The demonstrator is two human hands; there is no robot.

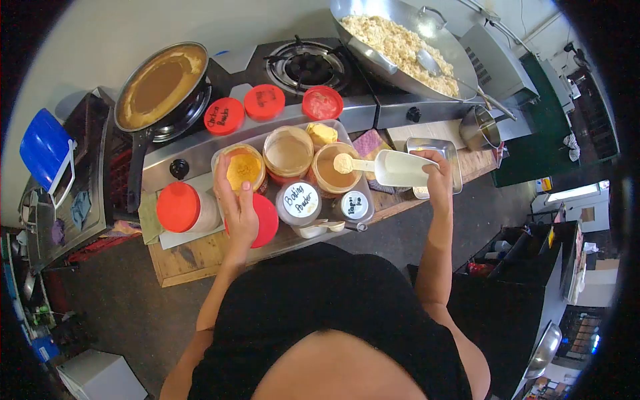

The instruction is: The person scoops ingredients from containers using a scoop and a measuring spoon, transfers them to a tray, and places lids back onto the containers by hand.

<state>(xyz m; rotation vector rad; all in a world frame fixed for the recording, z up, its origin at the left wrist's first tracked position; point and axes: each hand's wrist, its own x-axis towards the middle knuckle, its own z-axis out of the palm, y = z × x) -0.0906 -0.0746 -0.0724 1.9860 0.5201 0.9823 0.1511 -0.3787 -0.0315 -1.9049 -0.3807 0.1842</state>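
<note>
Across the middle of the frame, a wooden worktop (177,263), backed by a steel-fronted stove (393,119); dark floor below and to the right. In the centre, just right of the middle, a white scoop (403,168), with its long axis nearly level across the frame. Pointed left, its small round end heaped with pale powder above the mouth of a jar of brown powder (335,170). Pinched at its wide end, thumb against fingers, by the right hand (437,175).

Left of centre, the left hand (238,210), thumb apart from fingers, right beside a jar of orange powder (243,168); cannot tell whether gripping it. Between the two open jars, a third jar, of tan powder (288,152). Nearer the bottom, lidded: a jar marked "Baking Powder" (299,200) and a smaller one with a white label (355,205). All five grouped in a clear tub (344,131).

Partly behind the left hand, a red lid (265,220); further left, a red-capped jar (179,207). Above the tub, three loose red lids (265,102). In the upper left, a pan of brown sauce (160,87); in the upper right, a wok (461,50) of pale crumbly food, with a ladle (430,63) in it. Partly blocked from view by the right hand, a metal tray (456,175).
</note>
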